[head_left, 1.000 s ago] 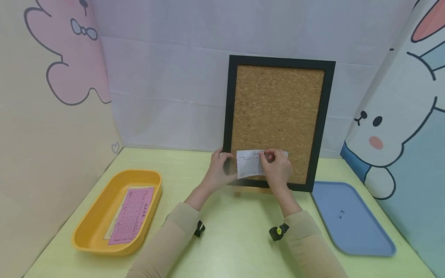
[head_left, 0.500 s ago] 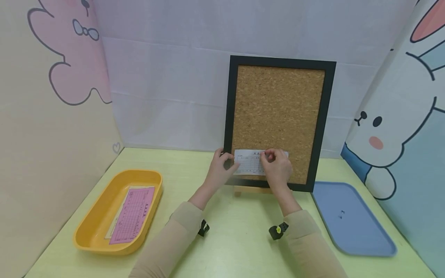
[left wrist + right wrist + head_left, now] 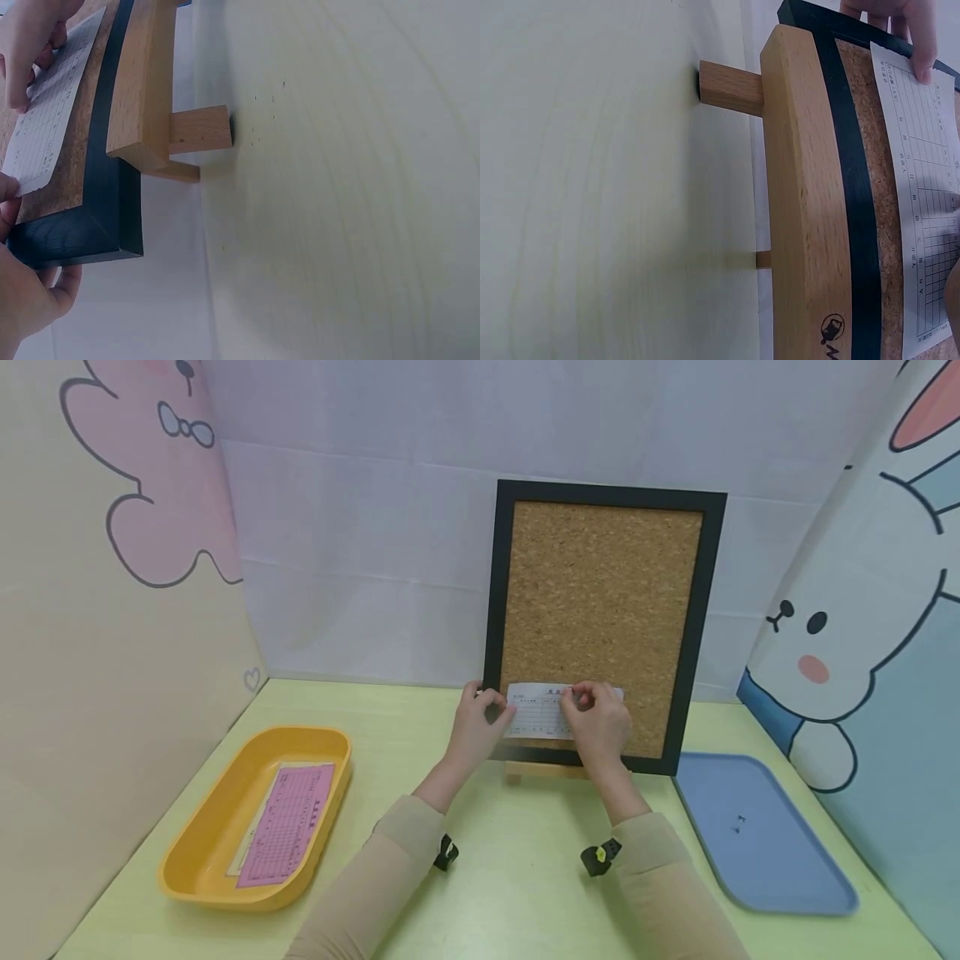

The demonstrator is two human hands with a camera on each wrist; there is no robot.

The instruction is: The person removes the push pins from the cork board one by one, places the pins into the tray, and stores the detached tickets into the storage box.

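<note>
A black-framed corkboard (image 3: 600, 585) stands on a small wooden easel (image 3: 799, 187). Across its lower part lies a white printed paper form (image 3: 534, 714). My left hand (image 3: 472, 727) grips the frame's lower left side, thumb on the form's left edge and fingers behind the board, as the left wrist view shows. At the form's upper middle, my right hand (image 3: 600, 727) pinches a small thing, likely a push pin, mostly hidden by the fingertips. That hand also covers the form's right part.
To the left, a yellow tray (image 3: 202, 852) holds a pink printed form (image 3: 288, 822) over a pale one. A blue tray (image 3: 787, 860) at the right carries a few tiny clear push pins (image 3: 739, 823). Behind the board hangs a white cloth backdrop (image 3: 360, 527).
The form's left end has risen slightly and now lies straighter and flatter on the cork. My left hand has moved slightly right onto its edge. The right hand stays in place.
</note>
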